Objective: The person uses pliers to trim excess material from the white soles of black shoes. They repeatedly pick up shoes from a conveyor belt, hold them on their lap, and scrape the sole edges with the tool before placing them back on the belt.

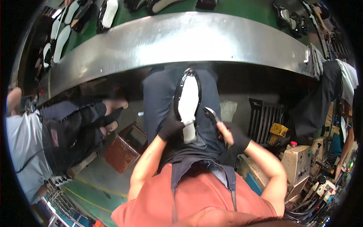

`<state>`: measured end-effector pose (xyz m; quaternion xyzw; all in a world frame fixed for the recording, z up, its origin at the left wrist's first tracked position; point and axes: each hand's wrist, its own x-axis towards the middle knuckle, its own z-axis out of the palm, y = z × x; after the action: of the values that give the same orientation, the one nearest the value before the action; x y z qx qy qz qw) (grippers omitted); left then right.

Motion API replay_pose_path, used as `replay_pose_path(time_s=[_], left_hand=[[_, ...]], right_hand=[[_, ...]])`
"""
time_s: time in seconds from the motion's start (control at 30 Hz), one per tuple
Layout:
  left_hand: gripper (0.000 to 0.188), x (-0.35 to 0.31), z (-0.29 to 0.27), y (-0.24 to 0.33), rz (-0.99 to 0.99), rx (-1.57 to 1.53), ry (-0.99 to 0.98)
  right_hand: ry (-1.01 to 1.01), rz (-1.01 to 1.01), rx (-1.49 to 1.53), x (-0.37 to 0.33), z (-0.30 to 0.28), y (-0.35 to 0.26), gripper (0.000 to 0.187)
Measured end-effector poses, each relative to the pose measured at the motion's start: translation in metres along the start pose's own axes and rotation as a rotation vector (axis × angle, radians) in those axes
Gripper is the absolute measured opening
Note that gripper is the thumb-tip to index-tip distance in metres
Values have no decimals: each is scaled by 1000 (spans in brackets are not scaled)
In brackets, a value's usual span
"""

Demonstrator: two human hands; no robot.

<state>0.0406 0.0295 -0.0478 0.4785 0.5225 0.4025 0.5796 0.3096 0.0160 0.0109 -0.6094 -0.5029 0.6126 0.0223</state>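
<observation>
A glossy black shoe [188, 99] lies sole-up over my lap, its toe pointing away from me toward the metal bench edge. Its underside is white, with a greyer heel part nearest my body. My left hand [171, 128], in a dark fingerless glove, is closed around the shoe's left side near the heel. To the right of the shoe, my right hand [233, 135], also in a dark glove, grips a hand tool with a curved metal head [212, 113]. The head points toward the shoe, apart from it; the exact kind of tool is unclear.
A shiny metal edge [181, 41] curves in front of my knees, bordering a green surface with several shoes and pale soles [62, 43]. At left are a seated person [64, 132] and a rusty brown box [123, 149]. A machine with a red button [295, 159] stands close on my right.
</observation>
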Motion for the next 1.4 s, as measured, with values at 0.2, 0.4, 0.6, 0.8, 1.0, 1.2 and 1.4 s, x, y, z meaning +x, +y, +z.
replay_pose_path(time_s=[0.2, 0.4, 0.6, 0.8, 1.0, 1.2, 1.4], left_hand=[[43, 77, 15, 99, -157, -274, 76], [48, 263, 34, 191, 407, -456, -109], [74, 318, 68, 163, 375, 413, 132], [104, 430, 65, 150, 256, 974, 555], [42, 452, 54, 200, 1264, 1374, 239], [65, 453, 48, 179, 1008, 1334, -144], [90, 477, 57, 151, 357, 739, 295]], right_hand=[[466, -294, -15, 4, 65, 46, 41], [230, -124, 235, 12, 28, 52, 46], [192, -192, 401, 13, 14, 48, 48], [127, -261, 424, 25, 12, 48, 52], [107, -197, 264, 22, 1, 45, 52], [86, -186, 302, 24, 1, 39, 52], [93, -241, 287, 24, 8, 48, 51]])
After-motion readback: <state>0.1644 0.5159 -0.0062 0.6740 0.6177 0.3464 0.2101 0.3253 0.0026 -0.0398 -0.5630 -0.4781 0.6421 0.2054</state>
